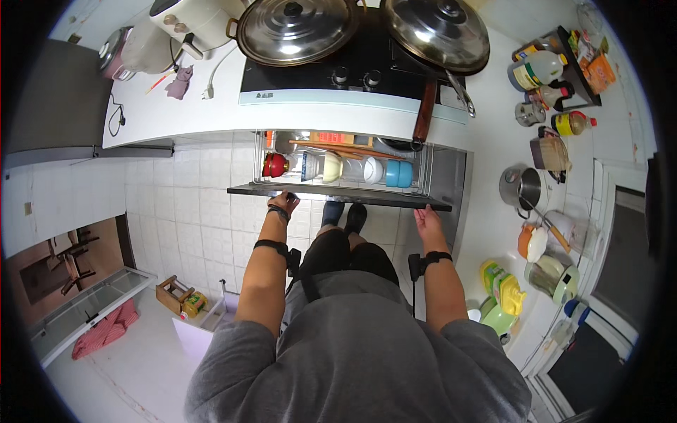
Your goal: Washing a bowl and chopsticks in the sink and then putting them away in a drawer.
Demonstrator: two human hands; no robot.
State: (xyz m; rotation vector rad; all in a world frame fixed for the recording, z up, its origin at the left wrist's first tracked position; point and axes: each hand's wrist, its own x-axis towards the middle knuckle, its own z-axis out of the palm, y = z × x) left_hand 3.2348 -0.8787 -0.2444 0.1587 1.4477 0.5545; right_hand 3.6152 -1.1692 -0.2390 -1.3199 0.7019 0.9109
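Observation:
A pull-out wire drawer stands out below the hob, its dark drawer front (349, 198) crossing before my legs. Near the left end of that front, my left hand (284, 202) grips its edge. My right hand (426, 218) has its fingertips at the edge close to the right end; part of them is hidden beneath it. Inside, in a row, sit red bowls (274, 165), a blue-patterned bowl (309, 166), a cream bowl (331, 167), a white bowl (373, 170) and light-blue bowls (399, 173). Behind them lie wooden chopsticks (344, 150).
On the black gas hob (317, 79) rest two lidded pans, and the right pan's wooden handle (424, 113) juts over the counter edge. Bottles and a steel pot (521, 186) line the right counter. A white cabinet door (193, 333) stands at lower left.

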